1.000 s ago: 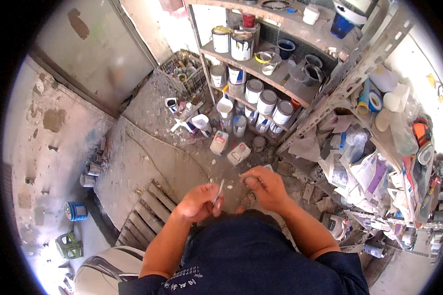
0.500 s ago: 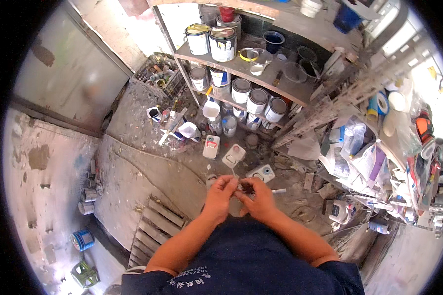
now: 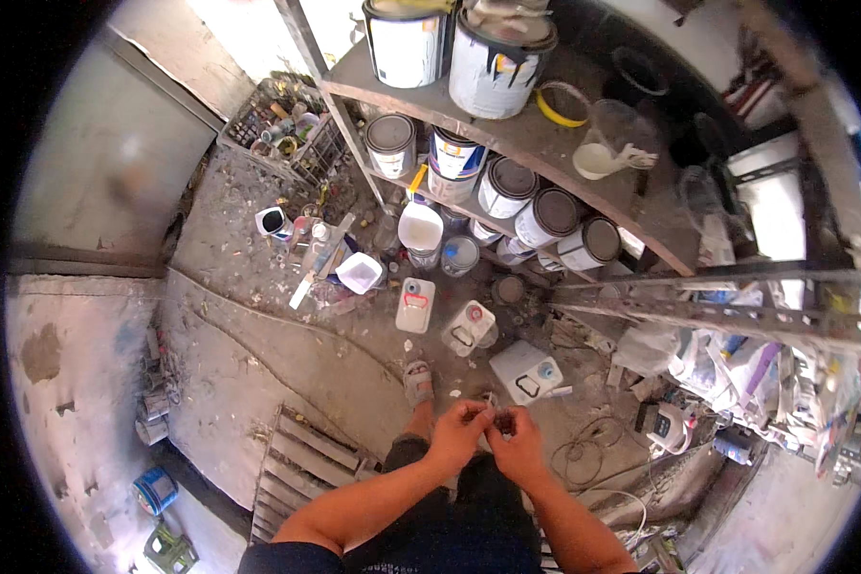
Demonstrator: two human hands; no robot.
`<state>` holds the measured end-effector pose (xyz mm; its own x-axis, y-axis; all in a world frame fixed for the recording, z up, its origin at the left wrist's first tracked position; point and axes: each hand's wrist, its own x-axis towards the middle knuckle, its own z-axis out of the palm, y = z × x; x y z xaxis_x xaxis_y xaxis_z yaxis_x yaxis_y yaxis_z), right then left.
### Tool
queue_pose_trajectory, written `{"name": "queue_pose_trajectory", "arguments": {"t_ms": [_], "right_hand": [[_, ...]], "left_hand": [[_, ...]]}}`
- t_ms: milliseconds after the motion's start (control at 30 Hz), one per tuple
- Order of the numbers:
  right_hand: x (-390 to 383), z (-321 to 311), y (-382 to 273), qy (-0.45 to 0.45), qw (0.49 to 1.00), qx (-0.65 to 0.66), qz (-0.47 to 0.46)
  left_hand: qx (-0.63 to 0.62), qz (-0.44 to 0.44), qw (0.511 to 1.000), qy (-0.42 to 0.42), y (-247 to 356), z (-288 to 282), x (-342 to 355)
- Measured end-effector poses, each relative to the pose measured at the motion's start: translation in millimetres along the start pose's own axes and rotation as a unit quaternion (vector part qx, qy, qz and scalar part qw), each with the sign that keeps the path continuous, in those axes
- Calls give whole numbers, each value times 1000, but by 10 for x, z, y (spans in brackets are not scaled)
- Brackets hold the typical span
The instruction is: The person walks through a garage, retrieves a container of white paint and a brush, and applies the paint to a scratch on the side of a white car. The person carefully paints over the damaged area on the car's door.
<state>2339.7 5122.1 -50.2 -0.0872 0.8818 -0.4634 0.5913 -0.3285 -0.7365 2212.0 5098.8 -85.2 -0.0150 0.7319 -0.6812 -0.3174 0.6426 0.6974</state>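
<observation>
My left hand point(image 3: 459, 432) and my right hand point(image 3: 516, 445) meet in front of my body, both with fingers closed in a pinch. A small light-coloured object point(image 3: 490, 400) shows at the fingertips; its kind is too small to make out. Just beyond the hands, on the floor, lies a large white jug point(image 3: 521, 368) with a blue cap and a dark handle. To its left are a white jug with a red cap point(image 3: 469, 328) and another with a red-edged handle point(image 3: 415, 306). My sandalled foot point(image 3: 418, 382) is below left of them.
A metal shelf point(image 3: 421, 105) ahead holds paint cans point(image 3: 512, 187) and plastic cups point(image 3: 595, 161). A crate of bottles point(image 3: 287, 134) stands far left. A slatted wooden pallet point(image 3: 301, 459) is at lower left. Cluttered bags point(image 3: 737, 364) fill the right-hand rack, with a looped cable point(image 3: 584, 459) on the floor nearby.
My view has shifted closer to the shelf, and a foot has come into sight. Both hands stay together, slightly lower and further right in the picture.
</observation>
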Motion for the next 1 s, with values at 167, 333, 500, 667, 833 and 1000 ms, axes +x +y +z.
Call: {"name": "queue_pose_trajectory", "arguments": {"t_ms": [167, 333, 500, 667, 833, 1000], "right_hand": [[931, 266, 503, 17, 1000, 8, -8], [1930, 541, 1178, 7, 996, 73, -59], [2557, 809, 1376, 26, 975, -38, -216], [2842, 951, 1437, 14, 978, -64, -200], [3220, 1040, 1308, 35, 955, -140, -259], [3577, 1330, 1153, 37, 940, -145, -308]], "left_hand": [[21, 29, 997, 71, -401, -278, 1004], [110, 64, 975, 183, -901, -1206, 2546], [128, 136, 947, 262, -976, -1681, 3832], [216, 194, 912, 291, -916, -1683, 4719], [439, 274, 793, 321, -864, -1669, 5194], [683, 326, 536, 373, -1074, -1913, 5542]]}}
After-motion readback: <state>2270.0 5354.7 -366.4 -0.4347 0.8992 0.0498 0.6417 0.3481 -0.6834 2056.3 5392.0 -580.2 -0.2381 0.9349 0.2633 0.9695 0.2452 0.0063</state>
